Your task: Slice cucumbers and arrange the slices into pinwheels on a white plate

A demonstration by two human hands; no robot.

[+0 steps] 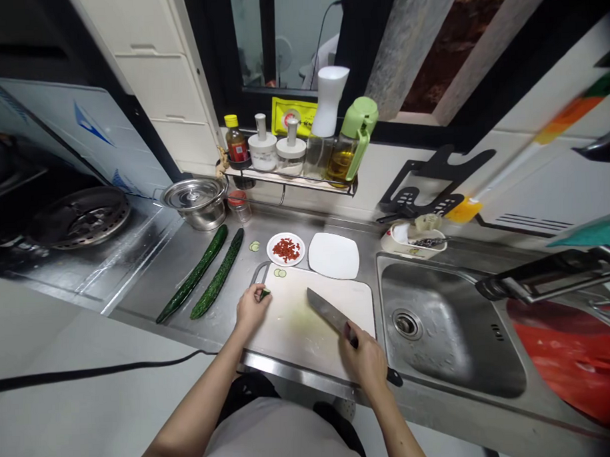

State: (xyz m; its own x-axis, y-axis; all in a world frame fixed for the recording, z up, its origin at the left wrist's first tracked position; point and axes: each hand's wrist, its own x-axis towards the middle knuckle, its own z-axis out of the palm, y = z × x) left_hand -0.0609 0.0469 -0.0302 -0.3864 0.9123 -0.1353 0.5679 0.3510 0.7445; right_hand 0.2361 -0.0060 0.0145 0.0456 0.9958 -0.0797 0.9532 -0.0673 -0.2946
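Observation:
My left hand (252, 309) pinches a small cucumber end (264, 294) at the left edge of the white cutting board (309, 348). In my right hand (368, 359) is a kitchen knife (330, 313), held by its black handle with the blade pointing up and left over the board. A few thin cucumber slices (280, 273) lie near the board's top left corner. Two long whole cucumbers (217, 275) rest side by side on the steel counter, left of my left hand. Behind the board stand a plate of chopped red pieces (286, 249) and a bare white plate (333, 255).
A steel sink (453, 330) lies right of the board, with a red plastic bag (574, 359) beyond it. A lidded steel pot (196, 200) stands at back left, near the gas burner (79, 216). Above the counter, a rack (293, 180) carries seasoning jars and an oil bottle (349, 147).

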